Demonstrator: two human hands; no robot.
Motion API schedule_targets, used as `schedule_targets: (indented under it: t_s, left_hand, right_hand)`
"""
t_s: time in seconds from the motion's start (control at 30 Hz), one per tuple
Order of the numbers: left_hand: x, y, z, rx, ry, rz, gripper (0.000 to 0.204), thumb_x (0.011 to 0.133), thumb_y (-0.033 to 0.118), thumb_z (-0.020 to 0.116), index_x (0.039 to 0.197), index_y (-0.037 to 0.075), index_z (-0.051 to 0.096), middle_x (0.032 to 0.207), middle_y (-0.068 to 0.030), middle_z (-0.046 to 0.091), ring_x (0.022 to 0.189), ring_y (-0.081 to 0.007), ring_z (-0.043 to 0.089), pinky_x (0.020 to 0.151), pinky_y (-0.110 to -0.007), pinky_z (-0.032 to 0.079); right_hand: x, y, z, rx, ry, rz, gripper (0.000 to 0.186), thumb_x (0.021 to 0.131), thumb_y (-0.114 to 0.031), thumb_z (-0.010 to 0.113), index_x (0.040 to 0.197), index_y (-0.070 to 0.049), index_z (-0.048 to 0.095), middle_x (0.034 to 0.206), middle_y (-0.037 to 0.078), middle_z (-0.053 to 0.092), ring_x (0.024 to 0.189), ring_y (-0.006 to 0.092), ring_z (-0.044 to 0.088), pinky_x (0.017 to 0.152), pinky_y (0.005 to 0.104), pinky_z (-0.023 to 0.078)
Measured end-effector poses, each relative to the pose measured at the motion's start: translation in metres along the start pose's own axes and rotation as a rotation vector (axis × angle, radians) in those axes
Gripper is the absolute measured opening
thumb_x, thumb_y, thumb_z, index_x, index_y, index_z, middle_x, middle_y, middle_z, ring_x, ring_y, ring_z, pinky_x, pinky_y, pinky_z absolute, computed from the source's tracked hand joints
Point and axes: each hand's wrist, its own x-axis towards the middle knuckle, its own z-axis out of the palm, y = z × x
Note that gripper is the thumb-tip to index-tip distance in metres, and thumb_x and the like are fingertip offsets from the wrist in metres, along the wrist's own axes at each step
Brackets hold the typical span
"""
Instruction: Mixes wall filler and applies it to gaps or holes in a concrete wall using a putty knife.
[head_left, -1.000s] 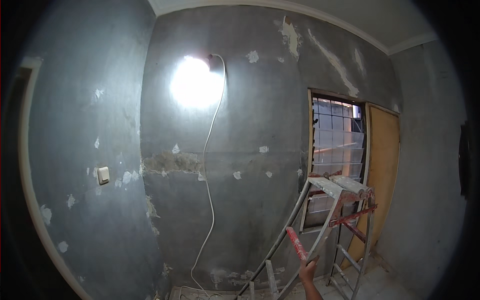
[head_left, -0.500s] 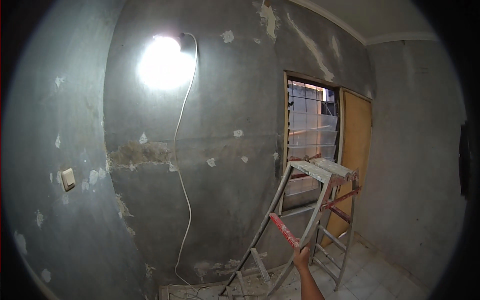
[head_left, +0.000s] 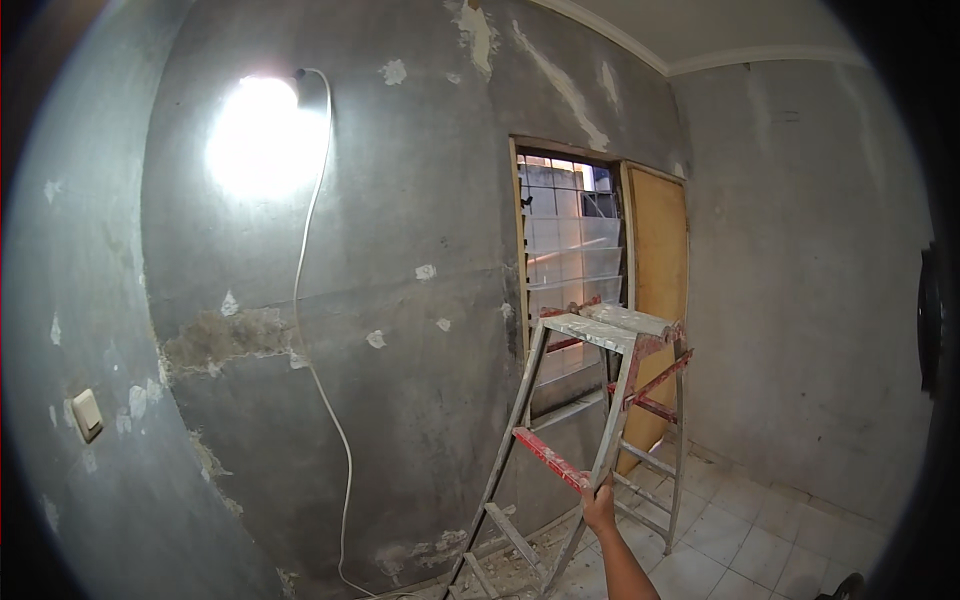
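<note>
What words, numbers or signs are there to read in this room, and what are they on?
There are none I can read.
Ladder, red step: pale marks, too blurred to tell if they are letters.
Wall on the right: faint marks up high, too small to read.
Light switch: no readable writing.

The grey stepladder (head_left: 610, 425) has a white-flecked red step (head_left: 550, 459), the grey wall (head_left: 420, 190) white blotches.
</note>
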Motion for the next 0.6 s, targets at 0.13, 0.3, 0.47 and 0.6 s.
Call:
schedule_targets:
  t_s: [0.13,0.3,0.47,0.6]
  left_hand:
    - [0.025,0.003,0.004,-0.188,-0.101,-0.159,0.026,0.090,0.021,0.048,0.092,-0.001,0.063,0.084,-0.0052,0.061,0.076,-0.0171,0.054,0.069,-0.035,0.046]
    - [0.045,-0.008,0.030,-0.146,0.125,-0.112,0.023,0.090,0.017,0.047,0.092,0.001,0.063,0.086,-0.0048,0.061,0.080,-0.0150,0.054,0.068,-0.032,0.045]
    - [0.072,0.033,0.023,-0.152,-0.151,0.072,0.025,0.082,0.012,0.048,0.089,-0.006,0.063,0.084,-0.0158,0.066,0.080,-0.0224,0.060,0.074,-0.035,0.047]
    - [0.087,0.082,0.018,-0.203,-0.094,0.215,0.030,0.082,0.011,0.049,0.102,-0.006,0.063,0.089,-0.0110,0.066,0.085,-0.0191,0.060,0.080,-0.032,0.047]
  right_hand:
    - [-0.009,-0.021,-0.002,-0.002,-0.044,0.011,0.046,0.094,-0.031,0.057,0.123,0.003,0.045,0.105,0.019,0.063,0.100,0.0305,0.060,0.090,0.0368,0.044]
    - [-0.019,-0.030,-0.008,0.012,-0.022,0.020,0.045,0.094,-0.031,0.056,0.124,0.002,0.044,0.107,0.018,0.062,0.100,0.0290,0.059,0.091,0.0372,0.043]
    - [-0.014,0.001,-0.001,-0.058,0.006,-0.081,0.042,0.095,-0.027,0.052,0.125,0.002,0.048,0.117,0.019,0.058,0.114,0.0343,0.053,0.100,0.0396,0.038]
    - [0.000,0.001,0.005,-0.080,0.020,-0.121,0.047,0.096,-0.024,0.048,0.131,0.007,0.039,0.122,0.025,0.055,0.115,0.0376,0.052,0.102,0.0405,0.037]
